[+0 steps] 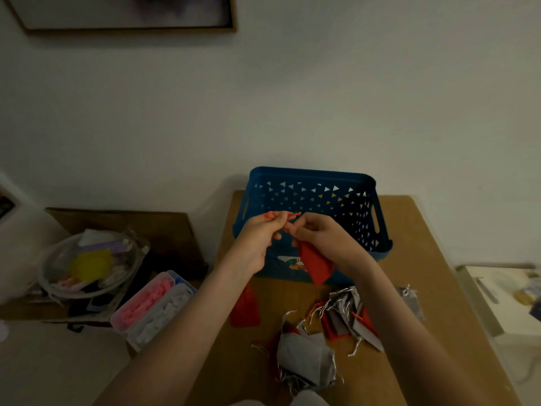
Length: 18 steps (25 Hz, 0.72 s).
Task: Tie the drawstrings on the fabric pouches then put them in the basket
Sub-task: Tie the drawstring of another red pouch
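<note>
Grey pouches (pixel 304 356) crowd the near table (pixel 424 259) edge; left grip (pixel 260 241) and right grip (pixel 319 234) pinch a red drawstring (pixel 288 214) before the basket (pixel 310 174)

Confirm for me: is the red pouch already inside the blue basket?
No, the red pouch hangs in front of the blue basket, its strings pinched by the left hand and right hand.
</note>
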Each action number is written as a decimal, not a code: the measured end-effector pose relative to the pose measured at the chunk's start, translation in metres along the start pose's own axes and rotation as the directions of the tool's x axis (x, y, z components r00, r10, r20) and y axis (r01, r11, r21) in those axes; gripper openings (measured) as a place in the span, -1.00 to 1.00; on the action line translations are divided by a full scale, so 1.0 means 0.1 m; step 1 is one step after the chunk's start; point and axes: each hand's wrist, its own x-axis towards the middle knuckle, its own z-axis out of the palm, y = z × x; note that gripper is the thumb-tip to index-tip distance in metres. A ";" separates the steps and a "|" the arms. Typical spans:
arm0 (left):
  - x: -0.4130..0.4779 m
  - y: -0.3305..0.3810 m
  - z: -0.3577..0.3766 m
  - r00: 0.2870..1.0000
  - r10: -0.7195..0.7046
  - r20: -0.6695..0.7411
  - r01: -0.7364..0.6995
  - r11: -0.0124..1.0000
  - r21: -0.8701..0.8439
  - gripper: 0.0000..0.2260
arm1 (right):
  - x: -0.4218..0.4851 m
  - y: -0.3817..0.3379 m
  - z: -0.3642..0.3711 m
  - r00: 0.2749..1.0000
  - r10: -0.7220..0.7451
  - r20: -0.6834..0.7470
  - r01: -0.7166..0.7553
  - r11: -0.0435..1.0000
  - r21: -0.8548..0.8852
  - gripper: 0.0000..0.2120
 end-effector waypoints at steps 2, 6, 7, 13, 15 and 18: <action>-0.01 0.05 -0.03 0.996 0.071 0.047 -0.074 0.995 0.073 -0.88 | 0.01 0.01 -0.04 0.999 -0.007 -0.039 0.008 1.000 0.011 -0.88; -0.01 0.09 -0.12 0.965 0.202 0.169 -0.244 0.925 0.290 -0.90 | 0.01 0.04 -0.07 0.994 0.033 -0.104 -0.022 0.994 0.105 -0.84; -0.01 0.07 -0.12 0.953 0.257 0.162 -0.302 0.868 0.395 -0.91 | 0.00 0.05 -0.06 0.994 0.028 -0.103 -0.016 0.993 0.118 -0.84; -0.04 -0.05 0.02 0.678 0.707 0.202 -0.433 0.163 0.887 -0.97 | -0.01 0.06 0.01 0.993 -0.110 0.037 0.100 0.974 0.206 -0.81; -0.03 -0.04 0.04 0.579 0.776 0.249 -0.486 0.083 0.870 -0.91 | 0.00 0.06 -0.02 0.995 -0.100 -0.013 0.100 0.957 0.273 -0.84; -0.02 -0.05 0.05 0.482 0.818 0.314 -0.547 0.000 0.837 -0.86 | 0.03 0.08 -0.06 0.995 -0.101 0.012 0.093 0.954 0.286 -0.77</action>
